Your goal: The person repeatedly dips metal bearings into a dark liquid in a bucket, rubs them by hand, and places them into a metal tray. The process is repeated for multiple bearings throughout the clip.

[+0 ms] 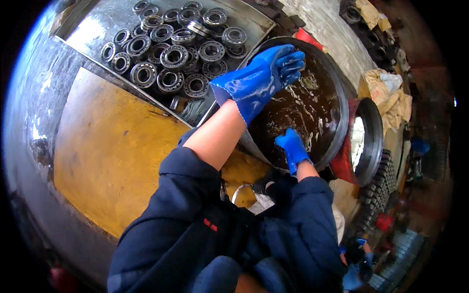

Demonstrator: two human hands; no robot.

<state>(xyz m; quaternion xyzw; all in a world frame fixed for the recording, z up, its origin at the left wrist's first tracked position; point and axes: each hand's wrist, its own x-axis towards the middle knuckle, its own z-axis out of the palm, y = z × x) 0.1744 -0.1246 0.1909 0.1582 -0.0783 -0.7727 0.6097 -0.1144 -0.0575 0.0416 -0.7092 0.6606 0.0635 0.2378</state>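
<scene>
My left hand (273, 71), in a long blue rubber glove, is over the far left side of a round drum (344, 115) of dark brown liquid (312, 105). Its fingers lie side by side, stretched out and slightly bent, and no object shows in them. Lower down, my right hand (293, 148), also blue-gloved, reaches in over the drum's near side, low at the liquid. Its fingertips are turned away, so any hold there is hidden. Left of the drum, several steel roller bearings (173, 57) lie heaped in a shallow metal tray (93, 27).
A yellow-brown board (107, 151) lies left of my body, below the tray. Right of the drum is a red container (344, 154) with a dark rim. Beyond are crumpled brown paper (391, 105) and rows of dark metal parts (378, 190).
</scene>
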